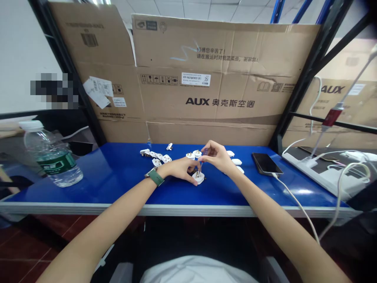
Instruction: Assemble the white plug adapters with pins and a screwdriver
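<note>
My left hand (179, 168), with a green watch on the wrist, grips a white plug (198, 179) that rests on the blue table (112, 177). My right hand (216, 156) pinches a small screwdriver (202, 163) held upright, its tip down on that plug. Several more white plugs (157, 156) lie scattered behind my left hand. Others (236, 161) sit behind and to the right of my right hand.
A water bottle (50, 155) stands at the table's left. A black phone (266, 163) with a white cable lies at the right. A white power strip (318, 175) with cables sits further right. Cardboard boxes (206, 86) wall off the back.
</note>
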A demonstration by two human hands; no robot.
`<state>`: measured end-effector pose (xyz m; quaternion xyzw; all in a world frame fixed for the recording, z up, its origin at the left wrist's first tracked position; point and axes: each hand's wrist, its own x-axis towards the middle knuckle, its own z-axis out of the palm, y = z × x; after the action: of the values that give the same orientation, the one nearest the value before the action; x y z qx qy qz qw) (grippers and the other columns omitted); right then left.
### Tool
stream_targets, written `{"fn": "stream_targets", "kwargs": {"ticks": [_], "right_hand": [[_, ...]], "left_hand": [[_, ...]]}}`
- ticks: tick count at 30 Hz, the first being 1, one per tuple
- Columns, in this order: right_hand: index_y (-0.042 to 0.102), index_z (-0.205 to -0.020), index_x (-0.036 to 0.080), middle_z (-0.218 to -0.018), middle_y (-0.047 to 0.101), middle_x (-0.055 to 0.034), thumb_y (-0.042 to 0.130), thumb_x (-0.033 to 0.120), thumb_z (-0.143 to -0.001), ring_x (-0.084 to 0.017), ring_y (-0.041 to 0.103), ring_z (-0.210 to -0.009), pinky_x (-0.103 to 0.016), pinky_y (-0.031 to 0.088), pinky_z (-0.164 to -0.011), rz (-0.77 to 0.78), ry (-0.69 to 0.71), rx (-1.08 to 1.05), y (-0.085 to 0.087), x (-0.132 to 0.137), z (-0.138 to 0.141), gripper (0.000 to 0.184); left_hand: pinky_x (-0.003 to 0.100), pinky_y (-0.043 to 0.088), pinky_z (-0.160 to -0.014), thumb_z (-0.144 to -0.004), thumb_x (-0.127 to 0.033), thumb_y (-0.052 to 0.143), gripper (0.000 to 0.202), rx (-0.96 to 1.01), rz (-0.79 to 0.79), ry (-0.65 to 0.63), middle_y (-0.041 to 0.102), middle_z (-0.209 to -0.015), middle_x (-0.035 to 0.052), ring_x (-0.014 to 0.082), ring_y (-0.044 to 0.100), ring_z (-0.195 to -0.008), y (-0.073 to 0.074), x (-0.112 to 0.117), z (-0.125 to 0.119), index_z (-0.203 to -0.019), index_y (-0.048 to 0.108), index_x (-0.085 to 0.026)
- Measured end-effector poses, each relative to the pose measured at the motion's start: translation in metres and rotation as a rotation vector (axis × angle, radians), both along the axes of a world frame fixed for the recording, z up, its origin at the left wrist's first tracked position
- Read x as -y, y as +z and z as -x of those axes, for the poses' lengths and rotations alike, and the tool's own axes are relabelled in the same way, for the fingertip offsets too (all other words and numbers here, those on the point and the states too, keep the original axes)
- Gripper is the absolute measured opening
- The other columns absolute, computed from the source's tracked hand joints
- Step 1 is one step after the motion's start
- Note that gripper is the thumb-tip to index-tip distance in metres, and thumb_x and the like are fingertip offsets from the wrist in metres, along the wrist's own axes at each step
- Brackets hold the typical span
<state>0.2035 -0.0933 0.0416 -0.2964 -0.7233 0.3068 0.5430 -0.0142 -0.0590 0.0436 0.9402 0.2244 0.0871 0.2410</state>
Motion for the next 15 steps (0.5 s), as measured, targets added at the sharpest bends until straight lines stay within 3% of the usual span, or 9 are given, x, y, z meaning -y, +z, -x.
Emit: {"fn": "stream_targets", "kwargs": {"ticks": [5, 8, 11, 13, 15], "right_hand": [[0.068, -0.105, 0.022, -0.081, 0.065, 0.0, 0.085, 0.041, -0.075, -0.016, 0.062, -0.07, -0.03, 0.056, -0.066, -0.081, -0.013, 0.021, 0.002, 0.003, 0.003, 0.039], [0.071, -0.116, 0.023, -0.1, 0.069, -0.0053, 0.076, 0.041, -0.086, -0.02, 0.066, -0.086, -0.033, 0.057, -0.079, -0.152, 0.025, 0.093, 0.006, 0.01, 0.003, 0.036], [0.066, -0.132, 0.025, -0.117, 0.071, -0.0082, 0.061, 0.04, -0.097, -0.021, 0.067, -0.098, -0.037, 0.056, -0.089, -0.124, 0.139, 0.125, 0.008, 0.015, 0.003, 0.038], [0.064, -0.136, 0.025, -0.115, 0.073, -0.0074, 0.058, 0.038, -0.099, -0.021, 0.068, -0.097, -0.038, 0.056, -0.09, -0.085, 0.206, 0.105, 0.008, 0.016, 0.003, 0.04], [0.068, -0.128, 0.024, -0.104, 0.074, -0.0059, 0.062, 0.033, -0.096, -0.02, 0.069, -0.092, -0.036, 0.057, -0.087, -0.066, 0.232, 0.07, 0.007, 0.015, 0.004, 0.034]], "left_hand": [[0.025, 0.03, -0.057, -0.066, -0.06, 0.084, 0.058, 0.0, -0.007, 0.017, 0.046, -0.067, -0.0051, 0.012, 0.043, -0.06, 0.0, 0.001, 0.0, -0.106, 0.069, -0.021], [0.025, 0.031, -0.058, -0.067, -0.059, 0.084, 0.056, 0.008, -0.007, 0.01, 0.046, -0.069, -0.0048, 0.012, 0.043, -0.061, 0.001, 0.001, -0.001, -0.105, 0.069, -0.021], [0.025, 0.032, -0.058, -0.068, -0.057, 0.084, 0.054, 0.012, -0.007, 0.001, 0.048, -0.069, -0.0042, 0.0122, 0.044, -0.062, 0.0, 0.002, -0.001, -0.104, 0.07, -0.021], [0.025, 0.033, -0.058, -0.068, -0.057, 0.084, 0.053, 0.008, -0.016, 0.003, 0.048, -0.07, -0.0039, 0.0124, 0.045, -0.062, 0.0, 0.002, -0.001, -0.103, 0.07, -0.02], [0.026, 0.033, -0.057, -0.068, -0.059, 0.083, 0.055, 0.0, -0.027, 0.014, 0.047, -0.069, -0.0043, 0.0123, 0.045, -0.061, -0.001, 0.001, 0.0, -0.105, 0.069, -0.02]]}}
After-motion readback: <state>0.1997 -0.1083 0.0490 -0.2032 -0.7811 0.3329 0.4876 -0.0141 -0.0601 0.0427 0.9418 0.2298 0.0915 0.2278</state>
